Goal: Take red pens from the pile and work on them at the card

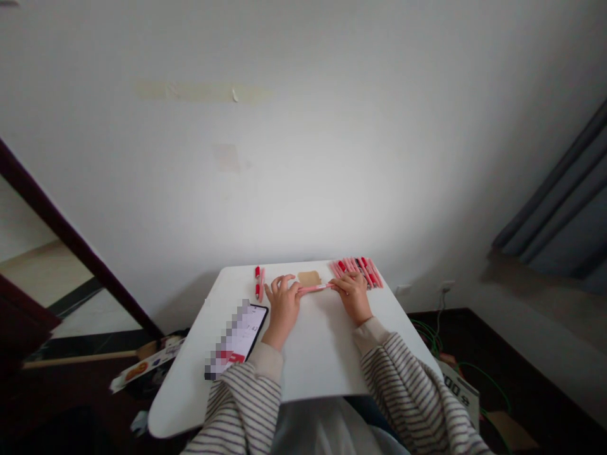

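A slim pink pen (pixel 315 288) is stretched sideways between my two hands, a small white label showing on its middle. My left hand (pixel 283 306) pinches its left end, the other fingers raised and spread. At the other end, my right hand (pixel 351 296) closes its fingers on the pen. Just beyond the pen lies a tan, rounded square pad (pixel 310 278). Past my right hand is a row of several pink and red pens (pixel 370 272), partly covered by that hand. Left of my left hand lie a few red and pink pen pieces (pixel 258 284).
The white table (pixel 327 354) stands against a pale wall (pixel 303 158). A phone (pixel 239 338) lies on its left side, near my left forearm. Green cables (pixel 429 335) and a printed box (pixel 458 385) are on the floor at right; a grey curtain (pixel 564 196) hangs above.
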A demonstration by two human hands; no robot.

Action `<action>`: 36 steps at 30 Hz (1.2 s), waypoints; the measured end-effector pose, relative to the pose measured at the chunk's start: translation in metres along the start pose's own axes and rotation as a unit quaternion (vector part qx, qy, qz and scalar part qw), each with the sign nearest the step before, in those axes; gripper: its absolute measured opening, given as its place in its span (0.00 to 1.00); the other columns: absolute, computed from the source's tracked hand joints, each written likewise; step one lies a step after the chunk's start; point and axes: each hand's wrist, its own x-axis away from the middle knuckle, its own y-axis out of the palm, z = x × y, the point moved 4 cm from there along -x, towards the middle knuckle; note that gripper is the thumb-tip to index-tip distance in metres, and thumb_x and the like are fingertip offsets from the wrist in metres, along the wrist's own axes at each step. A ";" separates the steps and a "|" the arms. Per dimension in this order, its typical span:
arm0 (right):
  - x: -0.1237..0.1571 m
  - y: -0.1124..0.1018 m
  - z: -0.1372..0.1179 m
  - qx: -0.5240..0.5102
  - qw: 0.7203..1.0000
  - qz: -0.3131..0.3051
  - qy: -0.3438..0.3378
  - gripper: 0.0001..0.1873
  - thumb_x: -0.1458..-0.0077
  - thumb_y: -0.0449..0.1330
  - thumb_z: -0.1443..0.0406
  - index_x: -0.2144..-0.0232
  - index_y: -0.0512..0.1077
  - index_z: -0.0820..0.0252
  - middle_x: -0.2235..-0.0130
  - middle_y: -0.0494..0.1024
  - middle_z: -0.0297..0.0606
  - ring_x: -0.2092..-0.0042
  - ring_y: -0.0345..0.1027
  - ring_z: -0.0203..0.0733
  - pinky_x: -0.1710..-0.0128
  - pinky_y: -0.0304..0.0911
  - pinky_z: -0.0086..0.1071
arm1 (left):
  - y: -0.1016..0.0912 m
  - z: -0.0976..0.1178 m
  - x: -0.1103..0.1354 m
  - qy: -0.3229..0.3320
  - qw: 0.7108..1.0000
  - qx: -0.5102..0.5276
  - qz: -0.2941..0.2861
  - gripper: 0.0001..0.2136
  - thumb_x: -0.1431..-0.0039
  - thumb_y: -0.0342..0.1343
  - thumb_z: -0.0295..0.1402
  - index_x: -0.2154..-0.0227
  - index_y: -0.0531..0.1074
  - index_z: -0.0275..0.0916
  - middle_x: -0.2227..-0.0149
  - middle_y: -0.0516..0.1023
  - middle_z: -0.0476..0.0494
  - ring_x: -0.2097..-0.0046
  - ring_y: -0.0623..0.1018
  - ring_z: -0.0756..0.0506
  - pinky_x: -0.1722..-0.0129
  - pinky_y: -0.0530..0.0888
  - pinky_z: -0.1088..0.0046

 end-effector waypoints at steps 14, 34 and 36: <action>0.000 -0.001 -0.001 -0.009 1.000 0.002 0.003 0.07 0.43 0.62 0.63 0.64 0.80 0.44 0.64 0.80 0.33 0.53 0.59 0.47 0.50 0.49 0.42 | 0.003 -0.002 0.000 -0.021 1.000 0.014 0.005 0.08 0.40 0.53 0.37 0.62 0.75 0.46 0.46 0.72 0.44 0.43 0.64 0.39 0.39 0.54 0.44; 0.000 -0.001 0.002 -0.042 0.999 0.009 0.015 0.07 0.41 0.61 0.62 0.63 0.80 0.47 0.62 0.81 0.34 0.53 0.59 0.49 0.51 0.50 0.43 | 0.011 -0.008 0.001 -0.036 0.999 0.027 0.007 0.13 0.44 0.58 0.41 0.56 0.74 0.48 0.47 0.73 0.44 0.43 0.64 0.38 0.41 0.58 0.49; 0.001 -0.001 0.002 -0.044 0.999 0.005 0.016 0.08 0.41 0.61 0.62 0.62 0.80 0.46 0.62 0.81 0.34 0.53 0.59 0.49 0.51 0.50 0.43 | 0.011 -0.007 0.001 -0.030 0.999 0.030 -0.003 0.14 0.47 0.61 0.39 0.56 0.74 0.48 0.47 0.73 0.44 0.43 0.64 0.39 0.42 0.60 0.50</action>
